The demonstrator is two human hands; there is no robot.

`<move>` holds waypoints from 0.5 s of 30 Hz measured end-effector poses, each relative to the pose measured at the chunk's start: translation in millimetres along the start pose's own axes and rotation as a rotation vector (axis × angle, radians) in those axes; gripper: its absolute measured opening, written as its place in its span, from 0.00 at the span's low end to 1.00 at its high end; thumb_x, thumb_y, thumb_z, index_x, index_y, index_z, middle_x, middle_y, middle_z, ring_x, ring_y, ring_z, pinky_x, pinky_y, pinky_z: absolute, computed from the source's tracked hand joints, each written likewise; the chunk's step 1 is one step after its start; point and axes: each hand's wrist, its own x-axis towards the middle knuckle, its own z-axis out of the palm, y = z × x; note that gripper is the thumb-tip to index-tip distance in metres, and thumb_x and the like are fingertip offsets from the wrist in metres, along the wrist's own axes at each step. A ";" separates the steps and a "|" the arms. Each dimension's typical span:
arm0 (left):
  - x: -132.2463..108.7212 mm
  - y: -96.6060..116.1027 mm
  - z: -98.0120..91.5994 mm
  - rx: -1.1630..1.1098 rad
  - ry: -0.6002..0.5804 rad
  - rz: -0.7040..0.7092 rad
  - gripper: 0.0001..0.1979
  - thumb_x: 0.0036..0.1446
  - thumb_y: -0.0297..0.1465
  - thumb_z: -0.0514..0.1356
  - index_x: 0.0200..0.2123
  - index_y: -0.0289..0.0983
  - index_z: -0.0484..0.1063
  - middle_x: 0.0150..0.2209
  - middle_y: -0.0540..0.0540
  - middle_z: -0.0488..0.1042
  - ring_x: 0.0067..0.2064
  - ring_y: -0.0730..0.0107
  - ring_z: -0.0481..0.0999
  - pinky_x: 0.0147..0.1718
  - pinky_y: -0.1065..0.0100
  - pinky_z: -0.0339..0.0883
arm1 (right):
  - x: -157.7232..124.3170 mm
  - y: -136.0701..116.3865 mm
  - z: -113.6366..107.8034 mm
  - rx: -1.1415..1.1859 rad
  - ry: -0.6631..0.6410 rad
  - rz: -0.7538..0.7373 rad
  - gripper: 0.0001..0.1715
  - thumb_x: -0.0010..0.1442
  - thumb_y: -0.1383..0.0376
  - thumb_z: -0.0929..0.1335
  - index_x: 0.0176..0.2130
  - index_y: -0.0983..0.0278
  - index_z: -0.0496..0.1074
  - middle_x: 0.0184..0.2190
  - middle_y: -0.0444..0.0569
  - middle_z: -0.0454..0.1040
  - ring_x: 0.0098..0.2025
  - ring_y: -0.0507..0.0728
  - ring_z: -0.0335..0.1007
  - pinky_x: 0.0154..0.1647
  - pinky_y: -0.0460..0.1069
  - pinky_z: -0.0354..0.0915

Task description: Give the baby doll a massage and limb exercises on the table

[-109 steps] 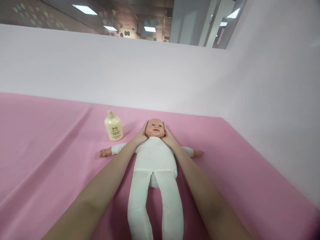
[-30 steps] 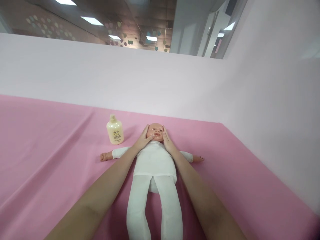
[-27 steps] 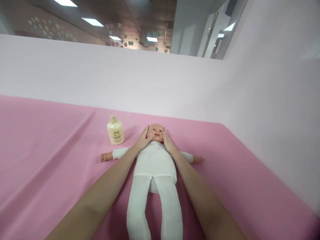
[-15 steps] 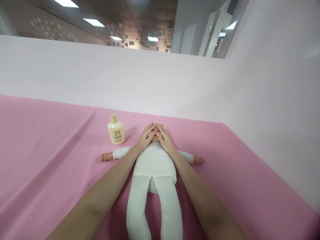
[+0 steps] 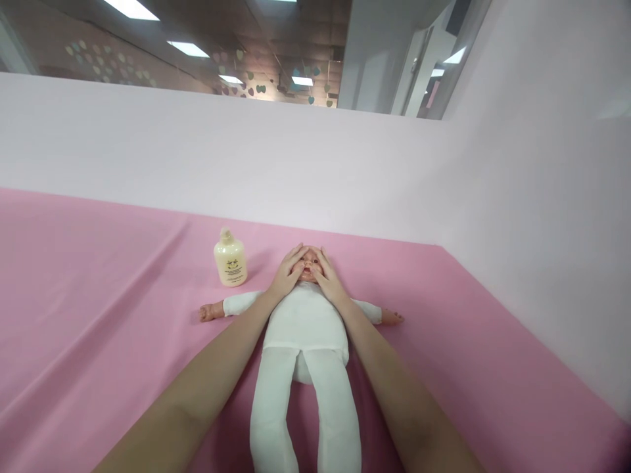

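Observation:
A baby doll (image 5: pixel 306 318) with a white cloth body lies on its back, its arms spread to both sides. My left hand (image 5: pixel 288 270) rests along the left side of the doll's head, fingers stretched toward the forehead and thumb beside the mouth. On the opposite cheek lies my right hand (image 5: pixel 327 272), its fingers extended upward and its thumb near the mouth. Both hands are open against the head without gripping it. Between them the doll's eyes, nose and mouth show, while the sides of its head are covered.
A cream-coloured pump bottle (image 5: pixel 231 261) with a dark printed label stands left of the doll's head. The pink sheet (image 5: pixel 123 315) under everything has long creases on the left. A white wall (image 5: pixel 221 157) rises behind, with a window (image 5: pixel 276 52) above it.
My fingertips have slid slightly outward over the doll's forehead, and more of its brow shows between them. The thumbs stay near the mouth. The whole view has shifted down a little.

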 end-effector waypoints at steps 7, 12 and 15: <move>-0.1 -6.5 1.0 -0.018 0.006 -0.006 0.29 0.64 0.45 0.54 0.64 0.39 0.65 0.70 0.42 0.56 0.70 0.57 0.55 0.69 0.55 0.46 | 0.8 0.7 -2.2 0.006 -0.019 0.009 0.43 0.62 0.44 0.64 0.70 0.53 0.52 0.73 0.41 0.45 0.75 0.54 0.28 0.74 0.55 0.33; -2.1 -20.0 4.9 -0.101 0.051 -0.210 0.34 0.62 0.43 0.56 0.69 0.40 0.54 0.70 0.42 0.54 0.71 0.58 0.54 0.69 0.55 0.48 | 0.9 13.8 -2.1 0.150 -0.003 0.263 0.56 0.59 0.45 0.68 0.72 0.49 0.35 0.73 0.42 0.45 0.73 0.57 0.45 0.72 0.58 0.46; -2.5 -20.5 5.4 -0.088 0.046 -0.261 0.35 0.63 0.43 0.56 0.70 0.41 0.52 0.71 0.42 0.53 0.71 0.59 0.53 0.69 0.55 0.48 | 0.5 17.9 -2.0 0.186 0.005 0.308 0.56 0.59 0.44 0.68 0.72 0.50 0.34 0.72 0.43 0.49 0.71 0.59 0.50 0.71 0.59 0.50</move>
